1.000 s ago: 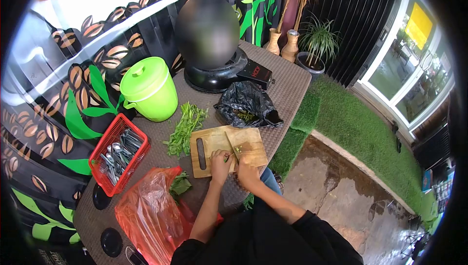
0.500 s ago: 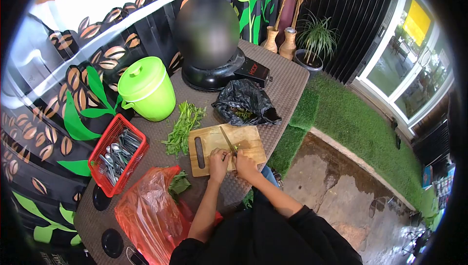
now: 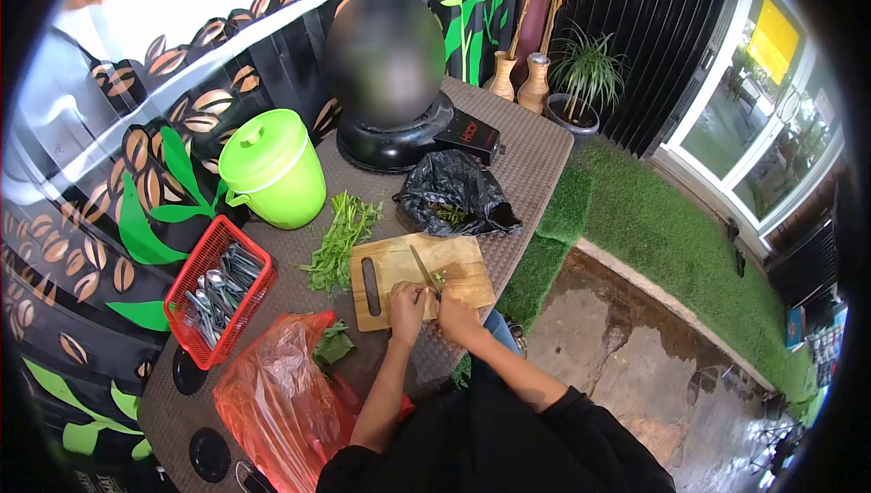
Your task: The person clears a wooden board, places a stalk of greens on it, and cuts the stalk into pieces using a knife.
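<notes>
My right hand (image 3: 459, 319) is closed on the handle of a knife (image 3: 420, 264), whose blade points away over the wooden cutting board (image 3: 392, 259). Beside it my left hand (image 3: 406, 309) is closed near the blade, its fingers pinched on something small that I cannot make out. A few green cut bits (image 3: 439, 276) lie on the board close to the knife. Left of the board is a pile of leafy green stems (image 3: 343, 239). Just beyond the board sits an opened black plastic bag (image 3: 458, 186) with greens inside.
A red basket (image 3: 257, 289) of spoons and forks and a lime-green lidded bucket (image 3: 281, 171) stand on the left. A red plastic bag (image 3: 281, 384) lies near my left forearm, with leaves (image 3: 334, 344) beside it. A black-based appliance (image 3: 399, 144), partly blurred, stands at the back.
Both hands stay at the near edge of the board, with the knife between them. The right hand and knife have shifted only slightly.
</notes>
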